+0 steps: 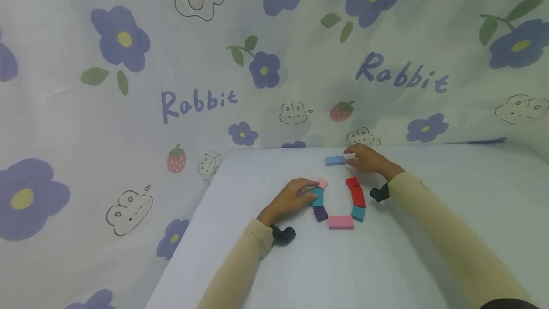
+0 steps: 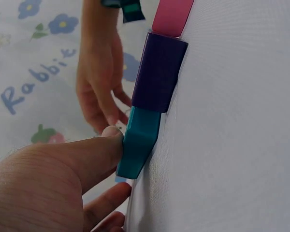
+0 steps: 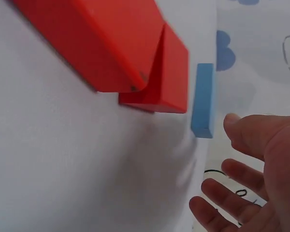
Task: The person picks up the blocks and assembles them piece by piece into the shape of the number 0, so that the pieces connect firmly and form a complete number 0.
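My left hand (image 1: 292,197) lies at the left side of a U-shaped row of blocks. Its thumb touches a teal block (image 2: 142,137) in the left wrist view, while the other fingers spread loosely past it. A small pink block (image 1: 323,184) shows by the index fingertip in the head view. At the back of the table, my right hand (image 1: 367,158) hovers beside a light blue block (image 3: 203,101), fingers spread. In the right wrist view a gap separates thumb and block. Nothing is in that hand.
A purple block (image 1: 320,213), a long pink block (image 1: 340,222), a second teal block (image 1: 358,213), a long red block (image 1: 358,198) and a small red block (image 1: 352,182) continue the row on the white table (image 1: 309,271). Behind hangs a flower-printed curtain (image 1: 300,61).
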### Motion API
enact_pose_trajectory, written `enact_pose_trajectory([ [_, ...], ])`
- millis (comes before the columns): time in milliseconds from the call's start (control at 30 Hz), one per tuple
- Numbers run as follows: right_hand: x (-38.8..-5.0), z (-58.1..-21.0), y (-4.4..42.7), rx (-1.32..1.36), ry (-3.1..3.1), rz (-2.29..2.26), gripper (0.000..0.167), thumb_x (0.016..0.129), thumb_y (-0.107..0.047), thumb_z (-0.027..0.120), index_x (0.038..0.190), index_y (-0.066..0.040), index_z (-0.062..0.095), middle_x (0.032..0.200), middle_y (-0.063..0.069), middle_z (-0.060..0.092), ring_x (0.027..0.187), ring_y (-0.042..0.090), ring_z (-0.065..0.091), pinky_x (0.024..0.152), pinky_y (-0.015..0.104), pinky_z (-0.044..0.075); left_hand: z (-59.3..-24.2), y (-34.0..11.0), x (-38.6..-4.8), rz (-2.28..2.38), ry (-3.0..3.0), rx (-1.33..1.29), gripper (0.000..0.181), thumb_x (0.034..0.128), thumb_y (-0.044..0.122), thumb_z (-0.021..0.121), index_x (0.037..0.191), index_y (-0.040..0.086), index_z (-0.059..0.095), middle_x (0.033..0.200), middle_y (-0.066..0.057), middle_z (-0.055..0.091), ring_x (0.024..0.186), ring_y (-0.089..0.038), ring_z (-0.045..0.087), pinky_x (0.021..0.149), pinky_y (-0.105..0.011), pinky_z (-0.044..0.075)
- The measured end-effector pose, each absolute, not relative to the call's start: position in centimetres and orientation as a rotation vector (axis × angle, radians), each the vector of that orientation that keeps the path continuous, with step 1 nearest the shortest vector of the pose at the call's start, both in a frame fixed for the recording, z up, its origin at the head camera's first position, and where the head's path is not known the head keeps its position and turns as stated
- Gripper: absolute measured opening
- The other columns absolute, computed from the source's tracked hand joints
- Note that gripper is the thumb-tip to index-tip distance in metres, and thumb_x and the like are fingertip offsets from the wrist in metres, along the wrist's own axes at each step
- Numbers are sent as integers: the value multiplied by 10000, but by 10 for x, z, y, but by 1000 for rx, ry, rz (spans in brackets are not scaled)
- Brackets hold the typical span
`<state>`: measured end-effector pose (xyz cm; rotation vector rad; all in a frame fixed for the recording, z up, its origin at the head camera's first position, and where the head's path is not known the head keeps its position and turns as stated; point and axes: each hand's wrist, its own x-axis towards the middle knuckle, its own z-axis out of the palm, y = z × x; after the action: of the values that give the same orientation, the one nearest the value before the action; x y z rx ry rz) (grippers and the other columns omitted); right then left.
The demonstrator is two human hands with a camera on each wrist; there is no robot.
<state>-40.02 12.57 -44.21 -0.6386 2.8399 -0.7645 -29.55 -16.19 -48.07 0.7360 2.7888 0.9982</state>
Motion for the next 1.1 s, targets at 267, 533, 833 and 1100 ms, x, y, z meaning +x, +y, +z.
enact_pose_trajectory([
  [267,-412,-450,106,-650,2777,-708,464,984,-213,635,1425,-103,543,1520,201,457,1444,421,361,1138,590,342,-480,-161,-294,1020,2766,702,453,992,411,593,1419,265,559,1437,64,568,1392,-185,445,1170,-443,356],
  [533,-408,-445,89,-724,2830,-567,434,977,-155,628,1394,-55,560,1413,172,569,1357,367,489,1133,531,388,-478,-162,-295,1016,2784,755,451,989,388,609,1415,248,564,1422,49,583,1371,-179,472,1158,-421,378],
  [833,-405,-438,90,-692,2865,-584,418,970,-112,624,1371,-15,559,1358,196,585,1306,383,520,1117,540,403,-476,-157,-301,995,2790,749,454,987,420,599,1414,269,564,1428,72,575,1386,-182,455,1167,-430,364],
  [1100,-403,-432,93,-758,2877,-608,398,952,-79,639,1337,6,587,1253,178,616,1204,341,580,1056,485,477,-478,-159,-297,979,2807,745,451,986,416,602,1411,270,567,1422,67,584,1373,-179,474,1158,-423,378],
])
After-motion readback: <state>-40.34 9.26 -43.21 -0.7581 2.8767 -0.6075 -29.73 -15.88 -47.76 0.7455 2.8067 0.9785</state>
